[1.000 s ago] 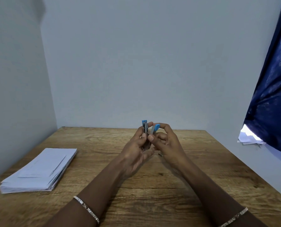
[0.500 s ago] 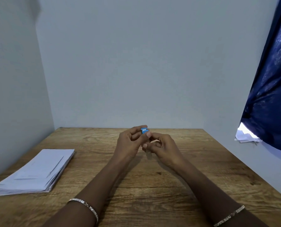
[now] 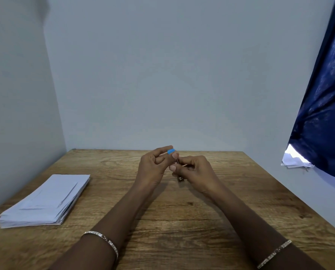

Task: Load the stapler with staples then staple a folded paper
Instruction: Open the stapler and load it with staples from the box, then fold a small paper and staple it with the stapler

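the left hand (image 3: 153, 168) pinches the blue end of the small stapler (image 3: 171, 151) between thumb and forefinger, above the far middle of the wooden table (image 3: 182, 221). the right hand (image 3: 199, 171) touches it, fingers curled round a metal piece (image 3: 180, 178) just below; if this is staples or the stapler's own part, i cannot tell. a stack of folded paper (image 3: 45, 199) lies well apart at the left.
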Motion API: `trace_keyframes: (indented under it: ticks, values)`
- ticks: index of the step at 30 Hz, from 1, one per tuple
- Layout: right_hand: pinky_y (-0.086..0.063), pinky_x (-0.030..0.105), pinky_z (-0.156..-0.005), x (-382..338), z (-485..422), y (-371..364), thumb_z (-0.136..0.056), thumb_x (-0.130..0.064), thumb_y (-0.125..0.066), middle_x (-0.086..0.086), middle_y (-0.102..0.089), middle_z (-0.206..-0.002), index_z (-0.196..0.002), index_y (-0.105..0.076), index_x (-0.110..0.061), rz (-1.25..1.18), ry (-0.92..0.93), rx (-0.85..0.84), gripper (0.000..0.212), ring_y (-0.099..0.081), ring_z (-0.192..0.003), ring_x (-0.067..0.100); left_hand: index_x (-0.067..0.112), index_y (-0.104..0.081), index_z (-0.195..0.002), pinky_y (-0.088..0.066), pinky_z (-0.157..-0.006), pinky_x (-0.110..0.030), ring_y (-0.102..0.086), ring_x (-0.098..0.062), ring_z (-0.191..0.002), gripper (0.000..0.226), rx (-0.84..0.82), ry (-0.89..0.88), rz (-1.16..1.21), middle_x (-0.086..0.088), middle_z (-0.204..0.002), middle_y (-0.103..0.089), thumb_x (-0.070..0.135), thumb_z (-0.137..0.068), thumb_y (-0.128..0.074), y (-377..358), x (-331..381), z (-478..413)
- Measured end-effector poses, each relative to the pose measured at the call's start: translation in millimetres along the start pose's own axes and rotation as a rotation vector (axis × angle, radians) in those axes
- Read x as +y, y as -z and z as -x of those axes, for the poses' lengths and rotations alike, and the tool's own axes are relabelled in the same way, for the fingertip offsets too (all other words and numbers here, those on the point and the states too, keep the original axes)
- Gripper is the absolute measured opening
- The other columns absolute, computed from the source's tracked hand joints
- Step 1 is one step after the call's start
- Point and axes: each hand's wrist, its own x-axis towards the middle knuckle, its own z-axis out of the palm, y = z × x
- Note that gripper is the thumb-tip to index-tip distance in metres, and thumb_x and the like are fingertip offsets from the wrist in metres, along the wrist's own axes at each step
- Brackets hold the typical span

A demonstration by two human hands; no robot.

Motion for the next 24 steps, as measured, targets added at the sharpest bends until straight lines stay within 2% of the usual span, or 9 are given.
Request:
trace_keyframes:
  ticks: [2,4,6,8,11,14,19,24]
  values:
    - [-0.049,0.028,-0.063,-1.7,0.2,-1.1,-0.086,-0.027,-0.08,0.009,-0.07,-0.068,-0.094,-0.082,-0.015,0.107,-0.004,0.073,0.015,-0.061,-0.062,0.009,0.015,-0.075,-0.11,-0.055,-0.091,-0.029,-0.076,-0.015,-0.098,0.032,0.086,0.014,-0.049,-0.005,-0.093,-0.081,0.041,-0.092,-0.068,2.7,-2.8,-2.5]
    - [-0.039,0.021,-0.056,-1.6,0.2,-1.7,-0.083,-0.034,-0.08,0.004,-0.062,-0.055,-0.075,-0.078,-0.019,0.302,0.027,0.133,0.018,-0.052,-0.052,0.005,0.013,-0.077,-0.102,-0.057,-0.092,-0.034,-0.076,-0.015,-0.095,0.042,0.217,0.026,-0.079,-0.005,-0.094,-0.08,0.049,-0.097,-0.056,5.3,-5.5,-5.0]
    - [-0.028,0.022,-0.051,0.0,1.3,-5.3,-0.082,-0.038,-0.079,-0.003,-0.048,-0.05,-0.064,-0.07,-0.013,0.535,0.059,0.138,0.032,-0.041,-0.049,0.007,0.011,-0.075,-0.097,-0.059,-0.09,-0.037,-0.076,-0.016,-0.088,0.045,0.322,0.021,-0.115,-0.006,-0.091,-0.08,0.048,-0.101,-0.049,9.3,-7.3,-7.2]
    - [-0.027,0.03,-0.053,1.8,3.4,-12.2,-0.084,-0.043,-0.075,0.0,-0.046,-0.053,-0.066,-0.067,-0.006,0.67,0.052,0.118,0.041,-0.04,-0.053,0.013,0.009,-0.074,-0.094,-0.059,-0.091,-0.041,-0.076,-0.018,-0.086,0.043,0.361,0.015,-0.166,-0.007,-0.088,-0.079,0.042,-0.103,-0.048,12.7,-8.8,-8.2]
    - [-0.03,0.033,-0.054,4.4,5.3,-21.5,-0.087,-0.046,-0.07,-0.001,-0.046,-0.052,-0.059,-0.056,-0.014,0.766,-0.008,0.071,0.044,-0.045,-0.055,0.016,0.007,-0.073,-0.094,-0.057,-0.093,-0.047,-0.075,-0.022,-0.087,0.04,0.381,0.03,-0.226,-0.009,-0.089,-0.078,0.034,-0.105,-0.046,14.6,-10.2,-8.2]
    - [-0.028,0.032,-0.056,5.6,6.2,-27.1,-0.086,-0.044,-0.067,0.0,-0.045,-0.056,-0.059,-0.05,-0.014,0.894,-0.041,0.044,0.044,-0.048,-0.063,0.021,0.005,-0.072,-0.094,-0.057,-0.092,-0.048,-0.075,-0.026,-0.086,0.037,0.379,0.046,-0.254,-0.012,-0.089,-0.077,0.028,-0.106,-0.045,14.1,-10.2,-8.6]
    - [-0.02,0.024,-0.047,11.3,6.1,-29.9,-0.088,-0.045,-0.067,-0.008,-0.041,-0.059,-0.057,-0.038,-0.024,0.934,-0.104,0.007,0.047,-0.04,-0.058,0.005,0.005,-0.073,-0.092,-0.059,-0.089,-0.044,-0.074,-0.024,-0.082,0.034,0.365,0.052,-0.299,-0.011,-0.087,-0.077,0.021,-0.105,-0.046,12.2,-11.5,-8.9]
    - [-0.022,0.026,-0.048,15.5,5.6,-30.4,-0.085,-0.053,-0.068,-0.007,-0.042,-0.057,-0.055,-0.038,-0.024,0.906,-0.116,0.004,0.052,-0.039,-0.056,0.004,0.0,-0.073,-0.09,-0.06,-0.087,-0.044,-0.072,-0.022,-0.077,0.035,0.364,0.058,-0.285,-0.016,-0.086,-0.076,0.017,-0.105,-0.046,12.0,-11.1,-7.5]
